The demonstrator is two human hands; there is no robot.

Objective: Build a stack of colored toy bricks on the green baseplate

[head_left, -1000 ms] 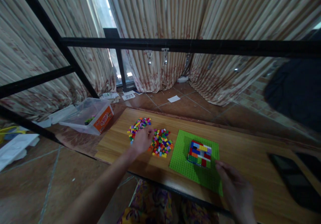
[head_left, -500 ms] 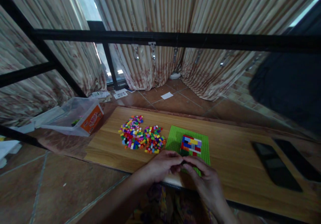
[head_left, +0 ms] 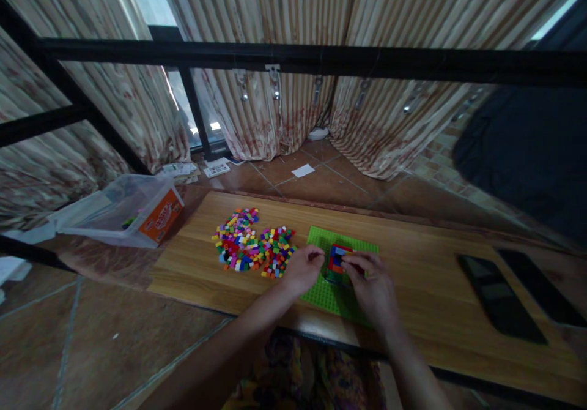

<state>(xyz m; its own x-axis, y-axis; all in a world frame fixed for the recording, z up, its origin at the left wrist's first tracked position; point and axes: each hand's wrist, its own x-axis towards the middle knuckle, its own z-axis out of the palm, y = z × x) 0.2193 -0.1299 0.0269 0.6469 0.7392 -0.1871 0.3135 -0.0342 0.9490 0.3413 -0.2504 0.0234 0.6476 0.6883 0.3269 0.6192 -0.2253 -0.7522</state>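
On the wooden board lies a green studded baseplate (head_left: 316, 237), carrying a block of multicoloured building bricks (head_left: 337, 254). My right hand (head_left: 375, 284) reaches over this block from the right and covers much of it. Its thumb and fingers pinch what looks like a small dark building brick at the block's top. Just left of the block, my left hand (head_left: 305, 269) hovers above the baseplate's left edge with its fingers curled together. Whatever those fingers may hold is hidden. Beside it, a loose pile of small coloured bricks (head_left: 247, 246) spreads over the board.
Two dark phone-like slabs (head_left: 499, 300) lie at the right of the low wooden table (head_left: 426, 287). To the left, a clear plastic box (head_left: 105, 217) with an orange label sits on its own surface. A black metal rail (head_left: 293, 58) crosses before striped curtains (head_left: 284, 6).
My hands were together in front of the brick block and have moved apart. The right has gone forward onto the block, and the left has shifted left and slightly up.
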